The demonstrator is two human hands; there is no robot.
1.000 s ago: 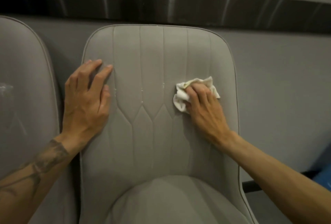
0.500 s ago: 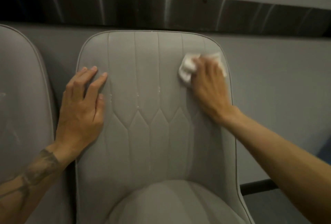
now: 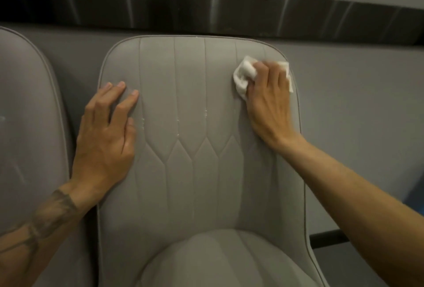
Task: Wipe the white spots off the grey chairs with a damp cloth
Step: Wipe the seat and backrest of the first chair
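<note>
A grey padded chair [image 3: 195,185] faces me, its stitched backrest filling the middle of the view. Small white spots [image 3: 177,123] sit along the seams at mid-height. My right hand [image 3: 270,105] presses a crumpled white cloth [image 3: 243,75] against the backrest's upper right corner, fingers closed over it. My left hand [image 3: 107,137] lies flat on the backrest's left edge, fingers spread, holding nothing. The chair's rounded seat cushion [image 3: 220,261] shows at the bottom.
A second grey chair [image 3: 27,126] stands close on the left, with a faint white mark on its back. Behind both runs a grey wall [image 3: 355,114] with a dark metal strip [image 3: 206,4] above. A dark bar [image 3: 328,239] crosses low on the right.
My right hand has slid the cloth from mid-height on the backrest up to its upper right corner. My left hand has stayed flat on the left edge.
</note>
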